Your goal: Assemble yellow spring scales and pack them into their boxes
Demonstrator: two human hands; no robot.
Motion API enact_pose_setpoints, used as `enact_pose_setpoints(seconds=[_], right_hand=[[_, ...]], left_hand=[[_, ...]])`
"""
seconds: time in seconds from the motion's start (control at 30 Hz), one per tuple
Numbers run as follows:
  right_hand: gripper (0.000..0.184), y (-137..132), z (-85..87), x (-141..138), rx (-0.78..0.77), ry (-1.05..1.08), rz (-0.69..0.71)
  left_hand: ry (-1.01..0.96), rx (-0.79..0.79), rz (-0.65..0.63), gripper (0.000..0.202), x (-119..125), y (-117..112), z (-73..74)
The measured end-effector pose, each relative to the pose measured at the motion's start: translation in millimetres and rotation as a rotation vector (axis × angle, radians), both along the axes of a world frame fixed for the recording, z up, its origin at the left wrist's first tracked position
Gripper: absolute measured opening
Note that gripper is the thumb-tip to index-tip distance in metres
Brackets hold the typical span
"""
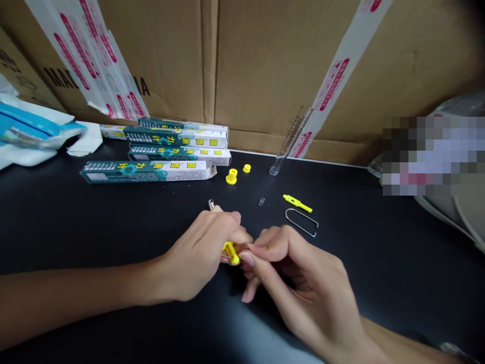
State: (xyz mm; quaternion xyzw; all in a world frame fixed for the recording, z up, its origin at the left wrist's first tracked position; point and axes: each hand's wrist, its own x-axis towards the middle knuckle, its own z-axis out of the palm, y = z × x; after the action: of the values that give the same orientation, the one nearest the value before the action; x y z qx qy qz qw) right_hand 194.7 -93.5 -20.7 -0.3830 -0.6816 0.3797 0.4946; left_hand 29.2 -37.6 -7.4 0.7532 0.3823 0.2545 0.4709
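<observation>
My left hand (pixel 206 247) is closed around a small yellow plastic part (pixel 230 252), whose near end sticks out by the fingertips. A shiny metal end (pixel 211 204) shows beyond the same hand; the fingers hide whether it belongs to the yellow part. My right hand (pixel 295 273) meets the left, thumb and forefinger pinched together right beside the yellow part. What lies in that pinch is too small and covered to make out. Ahead lie a small coil spring (pixel 261 201), a flat yellow slotted piece (pixel 297 203) and a U-shaped metal wire (pixel 302 222).
Two yellow plastic caps (pixel 231 176) stand near several printed narrow boxes (pixel 147 172). A clear plastic tube (pixel 290 144) leans against the big cardboard carton (pixel 257 65) at the back. White and blue packaging (pixel 34 126) is at the left, a blurred-out patch (pixel 435 156) at the right.
</observation>
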Motion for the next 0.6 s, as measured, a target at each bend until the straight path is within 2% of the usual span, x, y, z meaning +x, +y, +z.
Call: enact_pose_setpoints(seconds=[0.17,0.43,0.6], right_hand=[[0.018,2.3,-0.1,-1.2,-0.054,0.013,-0.005],[0.016,4.1,3.4,3.1,-0.234,0.103,-0.017],[0.022,5.8,4.7,5.6,-0.374,0.165,-0.025]], left_hand=[[-0.092,0.021,-0.004,0.048,2.3,0.8,3.5],[-0.027,0.128,-0.023,0.047,-3.6,0.5,-7.5],[0.008,0.115,0.011,0.049,-1.6,-1.1,-3.3]])
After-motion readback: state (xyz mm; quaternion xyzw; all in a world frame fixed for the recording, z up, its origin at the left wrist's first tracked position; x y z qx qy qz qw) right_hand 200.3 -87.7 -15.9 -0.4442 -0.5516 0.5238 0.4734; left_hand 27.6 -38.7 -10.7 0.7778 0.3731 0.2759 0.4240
